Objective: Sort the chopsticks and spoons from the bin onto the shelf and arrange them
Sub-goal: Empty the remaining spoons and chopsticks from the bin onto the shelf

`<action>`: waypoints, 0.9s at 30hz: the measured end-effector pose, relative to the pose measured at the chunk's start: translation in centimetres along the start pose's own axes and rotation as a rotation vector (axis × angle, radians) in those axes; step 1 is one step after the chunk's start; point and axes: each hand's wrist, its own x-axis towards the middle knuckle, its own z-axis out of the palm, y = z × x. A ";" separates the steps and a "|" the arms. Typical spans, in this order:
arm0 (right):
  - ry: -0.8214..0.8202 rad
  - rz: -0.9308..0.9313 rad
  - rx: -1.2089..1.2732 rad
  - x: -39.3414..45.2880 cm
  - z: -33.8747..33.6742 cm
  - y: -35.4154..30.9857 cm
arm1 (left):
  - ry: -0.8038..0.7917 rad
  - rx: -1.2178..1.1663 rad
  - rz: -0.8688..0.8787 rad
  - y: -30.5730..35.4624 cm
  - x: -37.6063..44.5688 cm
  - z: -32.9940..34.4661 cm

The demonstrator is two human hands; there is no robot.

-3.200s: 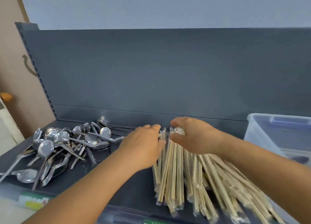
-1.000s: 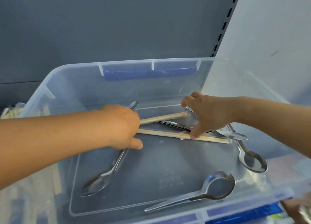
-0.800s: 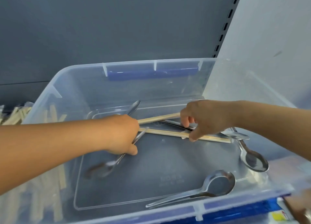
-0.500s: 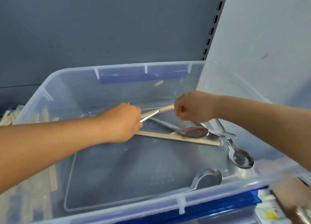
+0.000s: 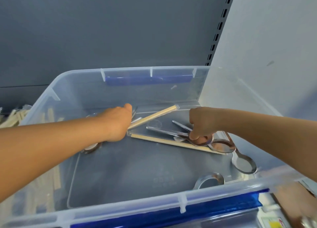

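Bin (image 5: 120, 212) nearly emptied.
Left hand (image 5: 115, 124) gripping chopsticks (image 5: 152, 115), right hand (image 5: 200, 123) pinching spoon (image 5: 197, 138) inside bin, ready for shelf transfer.

Wrapped chopsticks (image 5: 173, 142), steel spoons (image 5: 243, 161) — perhaps five — in clear bin (image 5: 154, 70)

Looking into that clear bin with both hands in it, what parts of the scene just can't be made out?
- Head view: the left hand covers the near end of the upper chopstick and most of a spoon under the wrist.
- The right hand hides how its fingers meet the spoon bowl.
- The bin's front rim cuts off the nearest spoon.
- Bottom right corner is blurred and cropped.
- The chopsticks outside show only dimly through the bin wall.
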 end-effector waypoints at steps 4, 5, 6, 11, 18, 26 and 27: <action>0.022 -0.019 -0.066 0.1 0.3 -0.5 | -0.044 -0.026 -0.050 0.1 0.1 -0.2; 0.017 -0.032 -0.080 0.1 0.3 -0.6 | -0.062 0.001 -0.041 0.0 0.1 -0.2; 0.010 -0.052 -0.090 0.0 0.2 -0.7 | -0.077 0.026 -0.031 0.0 0.2 -0.2; -0.012 -0.103 -0.083 -0.5 0.0 -1.0 | -0.098 0.031 -0.037 -0.5 0.5 -0.4; 0.172 -0.090 0.224 -1.4 -2.3 -1.1 | 0.015 -0.093 -0.039 -0.8 -0.8 -3.5; 0.330 -0.137 0.396 -3.4 -6.2 -4.1 | 0.184 -0.246 -0.161 -3.1 -4.9 -9.1; 0.366 -0.153 0.404 -3.7 -6.8 -4.9 | 0.214 -0.274 -0.181 -3.8 -5.7 -9.7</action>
